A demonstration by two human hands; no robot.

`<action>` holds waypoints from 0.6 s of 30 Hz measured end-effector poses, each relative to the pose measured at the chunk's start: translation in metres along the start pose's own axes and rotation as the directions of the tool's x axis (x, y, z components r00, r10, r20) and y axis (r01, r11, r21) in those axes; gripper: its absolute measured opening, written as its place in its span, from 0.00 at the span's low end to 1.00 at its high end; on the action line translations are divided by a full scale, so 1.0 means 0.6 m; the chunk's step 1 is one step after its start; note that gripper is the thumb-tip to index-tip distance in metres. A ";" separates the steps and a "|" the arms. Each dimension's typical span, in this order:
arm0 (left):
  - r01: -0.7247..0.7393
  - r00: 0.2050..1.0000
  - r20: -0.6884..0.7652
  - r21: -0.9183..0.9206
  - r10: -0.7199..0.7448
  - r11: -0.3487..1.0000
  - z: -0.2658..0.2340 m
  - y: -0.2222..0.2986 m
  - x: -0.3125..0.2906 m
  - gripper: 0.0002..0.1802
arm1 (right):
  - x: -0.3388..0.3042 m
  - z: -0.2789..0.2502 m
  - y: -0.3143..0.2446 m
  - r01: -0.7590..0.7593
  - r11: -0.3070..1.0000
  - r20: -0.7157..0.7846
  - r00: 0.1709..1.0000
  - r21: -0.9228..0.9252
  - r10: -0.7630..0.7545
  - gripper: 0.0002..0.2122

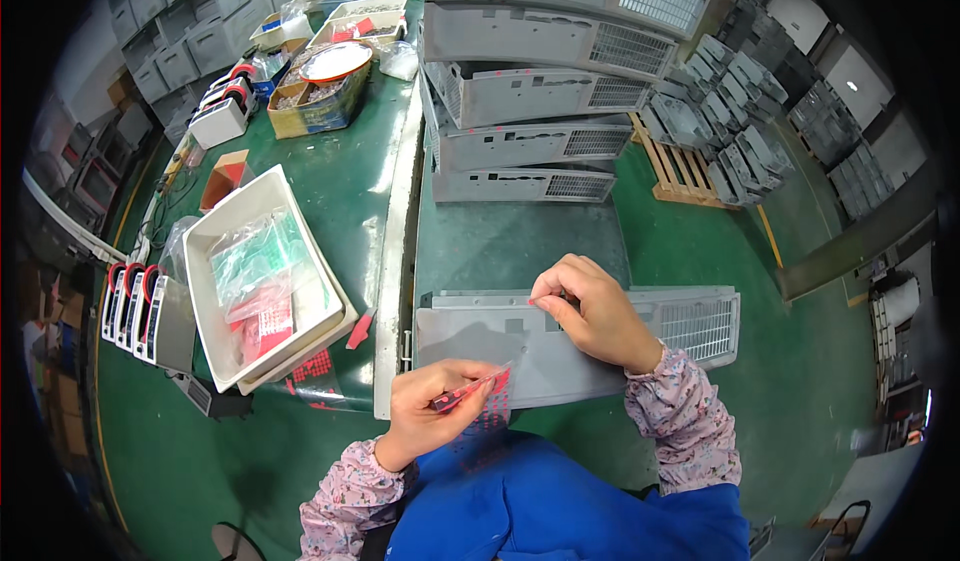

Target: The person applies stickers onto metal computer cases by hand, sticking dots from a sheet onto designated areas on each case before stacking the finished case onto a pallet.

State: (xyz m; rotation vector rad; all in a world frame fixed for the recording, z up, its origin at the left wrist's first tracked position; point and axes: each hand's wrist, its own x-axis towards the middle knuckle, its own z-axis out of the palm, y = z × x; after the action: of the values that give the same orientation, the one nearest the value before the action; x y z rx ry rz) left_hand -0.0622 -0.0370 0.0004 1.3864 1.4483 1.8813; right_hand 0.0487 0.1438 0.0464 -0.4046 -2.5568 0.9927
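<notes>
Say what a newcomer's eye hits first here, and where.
First, the tall stack of grey metal panels with vent grilles at top centre. Then the left hand, lower centre, gripping a clear red-dotted sheet, and the right hand over a flat grey metal panel. Left of them, a white rectangular plastic bin sits tilted in view.

The right fingers (pixel 562 279) hide part of the grey panel (pixel 465 336) beneath them
</notes>
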 end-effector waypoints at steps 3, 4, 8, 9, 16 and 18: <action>-0.006 1.000 0.000 0.004 0.006 1.000 0.000 0.001 -0.001 0.10 | -0.001 0.000 0.001 0.016 1.000 0.004 1.000 0.007 -0.016 0.01; -0.010 1.000 -0.002 0.006 0.010 1.000 0.000 0.001 -0.001 0.09 | -0.002 0.000 0.002 0.013 1.000 0.006 1.000 0.005 -0.013 0.01; 0.010 1.000 0.007 0.006 -0.010 1.000 0.000 0.001 -0.002 0.09 | -0.003 0.001 0.003 0.041 0.999 0.005 0.999 0.004 -0.041 0.01; -0.001 1.000 0.001 -0.001 0.001 1.000 -0.001 0.001 -0.002 0.09 | -0.003 0.002 0.003 0.046 0.999 0.003 0.999 -0.009 -0.046 0.02; -0.007 1.000 0.000 0.014 0.007 1.000 -0.001 0.001 -0.001 0.09 | -0.001 0.002 0.003 0.045 0.997 -0.007 0.999 -0.064 -0.046 0.02; -0.009 1.000 -0.002 0.014 0.009 1.000 -0.001 0.001 0.000 0.09 | 0.000 0.002 0.004 0.070 0.996 -0.011 0.997 -0.049 -0.071 0.02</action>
State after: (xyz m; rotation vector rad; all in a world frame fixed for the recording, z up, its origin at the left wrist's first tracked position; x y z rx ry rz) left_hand -0.0625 -0.0377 0.0008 1.4003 1.4606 1.8821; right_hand 0.0486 0.1444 0.0440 -0.3306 -2.5696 0.9016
